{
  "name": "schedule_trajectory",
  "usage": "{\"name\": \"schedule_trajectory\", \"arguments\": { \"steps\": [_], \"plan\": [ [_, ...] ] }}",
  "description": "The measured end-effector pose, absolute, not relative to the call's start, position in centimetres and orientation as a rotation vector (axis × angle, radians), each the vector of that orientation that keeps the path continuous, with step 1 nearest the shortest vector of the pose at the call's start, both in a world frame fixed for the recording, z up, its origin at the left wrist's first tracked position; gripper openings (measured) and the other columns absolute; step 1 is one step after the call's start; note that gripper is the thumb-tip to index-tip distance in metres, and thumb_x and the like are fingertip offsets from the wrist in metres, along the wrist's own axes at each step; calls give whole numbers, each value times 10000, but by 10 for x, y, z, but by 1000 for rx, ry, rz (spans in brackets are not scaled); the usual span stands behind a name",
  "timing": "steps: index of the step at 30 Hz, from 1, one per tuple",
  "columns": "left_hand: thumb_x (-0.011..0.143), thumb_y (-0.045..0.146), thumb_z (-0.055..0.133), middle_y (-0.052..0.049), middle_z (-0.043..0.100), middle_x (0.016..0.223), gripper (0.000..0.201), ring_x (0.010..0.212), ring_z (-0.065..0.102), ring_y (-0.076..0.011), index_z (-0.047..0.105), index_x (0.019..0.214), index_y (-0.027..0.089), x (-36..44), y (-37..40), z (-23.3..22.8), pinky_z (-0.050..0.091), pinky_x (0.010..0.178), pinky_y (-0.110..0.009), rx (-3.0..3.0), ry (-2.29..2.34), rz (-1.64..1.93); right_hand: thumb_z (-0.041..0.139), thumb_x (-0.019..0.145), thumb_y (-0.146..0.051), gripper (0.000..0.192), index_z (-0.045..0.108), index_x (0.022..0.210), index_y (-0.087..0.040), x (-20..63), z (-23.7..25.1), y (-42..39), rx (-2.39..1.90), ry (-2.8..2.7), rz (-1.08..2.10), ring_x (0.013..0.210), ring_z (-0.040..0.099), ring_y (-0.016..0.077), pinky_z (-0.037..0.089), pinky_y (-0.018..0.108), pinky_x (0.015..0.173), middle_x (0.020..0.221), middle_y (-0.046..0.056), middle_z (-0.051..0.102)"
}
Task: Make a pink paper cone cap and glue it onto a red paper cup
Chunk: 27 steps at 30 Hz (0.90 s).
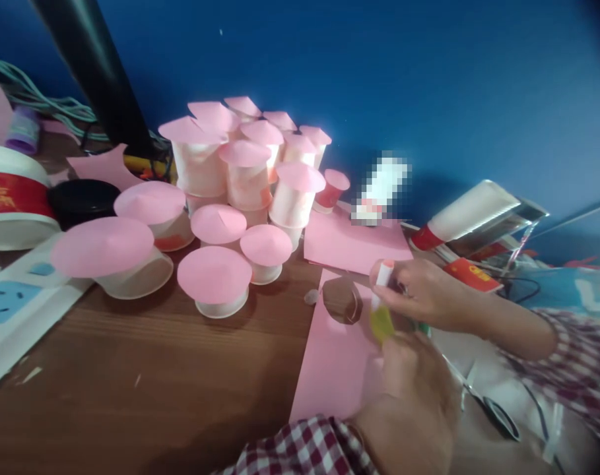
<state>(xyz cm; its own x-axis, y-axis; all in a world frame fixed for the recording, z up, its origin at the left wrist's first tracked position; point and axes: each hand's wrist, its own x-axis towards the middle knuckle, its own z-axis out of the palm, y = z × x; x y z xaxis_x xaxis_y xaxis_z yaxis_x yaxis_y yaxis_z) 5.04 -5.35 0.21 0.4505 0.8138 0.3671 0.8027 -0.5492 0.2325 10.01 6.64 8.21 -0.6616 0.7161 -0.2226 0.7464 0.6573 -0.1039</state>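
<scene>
Glue stick, white-bodied with a red end and a yellow-green end (381, 300), sits upright between both hands above a pink paper sheet with a round hole cut out (336, 356), which lies flat on the brown wooden table (156, 369). The right hand (418, 293) curls its fingers around the stick's upper part. The left hand (411, 402) meets its lower, yellow-green end; how its fingers close cannot be told. Behind, near the blue wall, clear plastic cups capped with pink paper discs (240, 191) stand clustered. Black-handled scissors (498, 415) lie right of the hands.
</scene>
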Motion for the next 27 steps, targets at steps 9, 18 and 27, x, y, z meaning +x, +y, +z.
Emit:
{"name": "schedule_trajectory", "arguments": {
  "steps": [9, 18, 27],
  "plan": [
    [736, 329, 613, -195, 590, 1181, 428, 1036, 535, -382, 660, 1123, 154, 48, -63, -4, 415, 821, -527, 2723, 1571, 816, 469, 863, -310, 239, 529, 663, -193, 100, 68, 68, 939, 2661, -240, 505, 492, 123, 259, 255, 495, 571, -2, 559],
    [730, 328, 603, -161, 609, 1155, 404, 1054, 525, -381, 671, 1103, 189, 48, -61, -2, 405, 857, -536, 2727, 1601, 781, 438, 884, -284, 304, 464, 595, -195, 102, 55, 70, 796, 2717, -224, 461, 402, 101, 244, 253, 495, 532, -26, 477],
    [750, 306, 563, -173, 642, 954, 305, 830, 604, -290, 691, 956, 120, 53, -46, 1, 458, 615, -383, 2744, 1531, 453, 430, 886, -295, 256, 508, 671, -180, 103, 48, 80, 799, 2711, -270, 525, 461, 115, 273, 240, 521, 598, -8, 531]
  ]
}}
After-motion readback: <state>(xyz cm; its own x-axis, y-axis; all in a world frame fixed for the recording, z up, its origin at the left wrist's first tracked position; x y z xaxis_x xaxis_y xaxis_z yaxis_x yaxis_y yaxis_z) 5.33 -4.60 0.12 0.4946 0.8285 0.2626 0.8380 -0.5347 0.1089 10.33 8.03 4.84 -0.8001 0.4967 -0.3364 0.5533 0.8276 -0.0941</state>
